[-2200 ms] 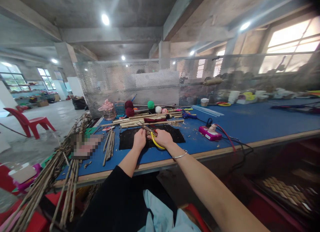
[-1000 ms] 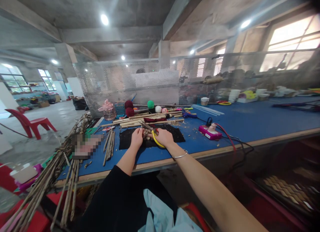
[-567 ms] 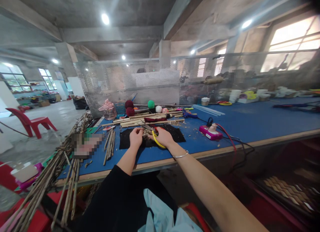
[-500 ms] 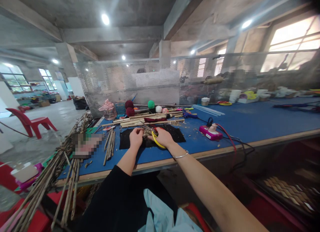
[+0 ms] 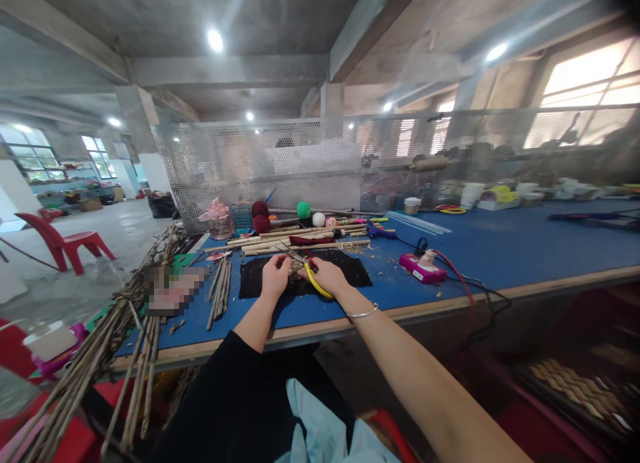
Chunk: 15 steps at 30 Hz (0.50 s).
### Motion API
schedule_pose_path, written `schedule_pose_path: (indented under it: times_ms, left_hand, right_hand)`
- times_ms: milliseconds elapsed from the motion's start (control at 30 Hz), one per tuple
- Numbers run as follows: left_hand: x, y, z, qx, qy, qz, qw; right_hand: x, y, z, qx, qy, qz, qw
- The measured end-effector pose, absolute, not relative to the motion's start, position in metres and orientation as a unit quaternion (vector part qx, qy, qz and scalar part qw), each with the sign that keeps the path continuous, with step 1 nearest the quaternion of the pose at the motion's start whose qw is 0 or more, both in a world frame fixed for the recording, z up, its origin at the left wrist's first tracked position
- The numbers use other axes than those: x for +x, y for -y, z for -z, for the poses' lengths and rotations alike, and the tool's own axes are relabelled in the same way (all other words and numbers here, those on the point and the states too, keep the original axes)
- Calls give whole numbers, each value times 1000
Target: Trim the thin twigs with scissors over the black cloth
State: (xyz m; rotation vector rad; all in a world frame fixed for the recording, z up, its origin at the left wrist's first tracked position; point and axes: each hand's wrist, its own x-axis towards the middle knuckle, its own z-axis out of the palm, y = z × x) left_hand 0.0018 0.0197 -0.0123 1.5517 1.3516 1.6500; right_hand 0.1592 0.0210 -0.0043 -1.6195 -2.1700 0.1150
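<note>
Blue worktable (image 5: 520, 243), black cloth (image 5: 353, 266), two hands working close together over it.
The right hand (image 5: 327, 276) is curled closed around yellow-handled scissors (image 5: 320, 288), their blades pointing up and toward the left hand (image 5: 275, 276), whose fingers are drawn together, seemingly pinching the edge of a brown clump (image 5: 295, 270) (the fingertips are too small to be sure); that clump sits over the cloth, between the hands, just beside the scissors.

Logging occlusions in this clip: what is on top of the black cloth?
Over the black cloth are the left hand, the right hand with yellow-handled scissors and a brown clump between them. Whatever the hands cover is hidden; whether the clump touches the cloth is unclear.
</note>
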Motion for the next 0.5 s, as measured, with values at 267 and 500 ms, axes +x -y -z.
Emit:
schedule_pose_path:
  times_ms: [267,500]
  left_hand:
    - [2,-23,14,554,-469,-592,351]
    - [0,-23,15,575,-468,-585,329]
  right_hand:
    - [161,-23,6,-568,790,-52,224]
    - [162,-26,9,-564,787,-64,242]
